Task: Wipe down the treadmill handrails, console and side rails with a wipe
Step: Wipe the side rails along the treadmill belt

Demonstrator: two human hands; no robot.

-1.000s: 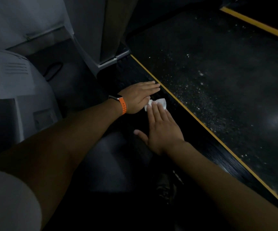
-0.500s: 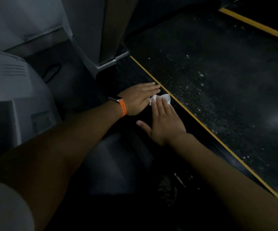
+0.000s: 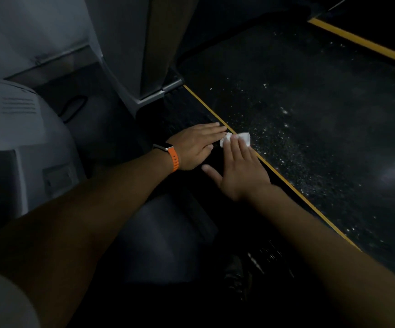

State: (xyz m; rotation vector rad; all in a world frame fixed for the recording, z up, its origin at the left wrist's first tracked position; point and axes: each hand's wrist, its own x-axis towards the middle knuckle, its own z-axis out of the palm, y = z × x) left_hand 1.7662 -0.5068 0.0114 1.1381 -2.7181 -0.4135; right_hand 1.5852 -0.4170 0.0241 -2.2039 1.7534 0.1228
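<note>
On the treadmill's black side rail (image 3: 187, 110), the right hand (image 3: 241, 169) lies flat, its straight fingers pressing a white wipe (image 3: 245, 138) that straddles the yellow stripe (image 3: 286, 181) at the edge of the speckled belt (image 3: 310, 114). The left hand (image 3: 196, 145), with an orange-strapped watch (image 3: 165, 147) on its wrist, rests flat with straight fingers just beside the wipe.

The left hand (image 3: 195, 146) and right hand (image 3: 242, 172) lie flat, fingers (image 3: 235, 149) straight.
</note>
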